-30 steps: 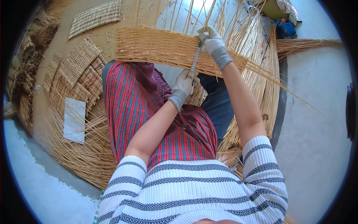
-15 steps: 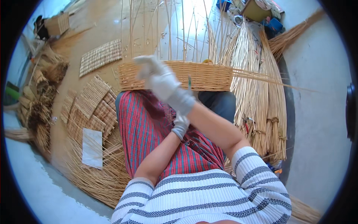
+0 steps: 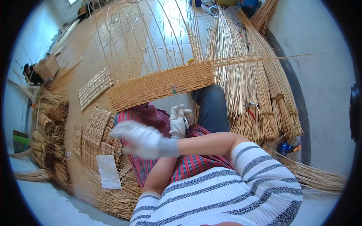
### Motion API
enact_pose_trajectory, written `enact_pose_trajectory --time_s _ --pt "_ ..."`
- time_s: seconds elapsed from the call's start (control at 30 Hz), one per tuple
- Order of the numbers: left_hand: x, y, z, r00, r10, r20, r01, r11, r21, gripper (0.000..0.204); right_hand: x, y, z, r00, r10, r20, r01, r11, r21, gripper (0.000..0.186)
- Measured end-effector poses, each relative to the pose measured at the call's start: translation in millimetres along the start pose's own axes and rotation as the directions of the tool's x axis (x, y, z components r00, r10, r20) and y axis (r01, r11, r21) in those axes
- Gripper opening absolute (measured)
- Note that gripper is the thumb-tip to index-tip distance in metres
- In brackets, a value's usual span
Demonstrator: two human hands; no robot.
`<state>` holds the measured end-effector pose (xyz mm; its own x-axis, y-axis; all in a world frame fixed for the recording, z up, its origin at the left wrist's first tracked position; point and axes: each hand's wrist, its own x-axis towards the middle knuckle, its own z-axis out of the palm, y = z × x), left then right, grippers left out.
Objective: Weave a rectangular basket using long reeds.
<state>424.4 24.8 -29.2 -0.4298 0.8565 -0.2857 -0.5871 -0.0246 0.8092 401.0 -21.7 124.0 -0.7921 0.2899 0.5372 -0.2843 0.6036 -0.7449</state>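
A long woven wicker panel (image 3: 162,84) lies tilted across my knees, with tall upright rods rising from its far edge. Loose rod ends (image 3: 245,60) stick out on its right. My right hand (image 3: 141,139), in a white and grey glove, crosses over my left forearm above the striped red cloth (image 3: 145,165); motion blurs its fingers. Just below the panel, my gloved left hand (image 3: 178,120) has its fingers curled up, with a small dark-edged thing partly showing at them that I cannot identify. A small green thing (image 3: 174,89) shows at the panel's near edge.
Bundles of pale rods (image 3: 230,67) lie on the right, with red-handled pliers (image 3: 251,109) on them. On the left are woven mats (image 3: 96,126), a white sheet (image 3: 109,172) and stacked bundles (image 3: 54,132). A blue object (image 3: 285,148) sits at lower right.
My right hand has swung down and left, from the panel to above my lap. The panel now slants, its left end lower in view. My left hand shows more fully, fingers up.
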Motion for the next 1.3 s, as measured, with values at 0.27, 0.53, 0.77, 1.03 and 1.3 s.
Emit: enact_pose_trajectory --time_s 0.27,0.53,0.77,1.03,1.3 --pt "8.1 22.6 27.9 0.969 0.246 -0.001 -0.246 0.969 -0.028 0.016 -108.6 86.0 -101.4 0.541 0.742 -0.397 -0.444 0.652 0.615 0.063" --pt "19.9 20.9 25.0 0.860 0.508 0.054 -0.453 0.708 0.541 0.009 -133.5 107.2 -111.1 0.567 0.811 -0.145 -0.666 0.555 0.498 0.051" --pt "27.9 52.8 48.7 0.927 0.355 0.118 -0.372 0.842 0.390 0.009 -153.1 90.8 -168.4 0.715 0.652 0.250 -0.699 0.666 0.261 0.038" --pt "116.2 83.3 154.8 0.570 0.388 0.724 -0.526 -0.505 0.685 0.080 -203.5 98.3 -173.6 0.659 0.692 -0.293 -0.050 0.429 0.902 0.041" --pt "163.0 131.1 185.7 0.881 0.113 0.459 -0.413 -0.288 0.864 0.064 -205.7 102.0 -154.9 0.667 0.652 -0.360 -0.261 0.658 0.707 0.041"
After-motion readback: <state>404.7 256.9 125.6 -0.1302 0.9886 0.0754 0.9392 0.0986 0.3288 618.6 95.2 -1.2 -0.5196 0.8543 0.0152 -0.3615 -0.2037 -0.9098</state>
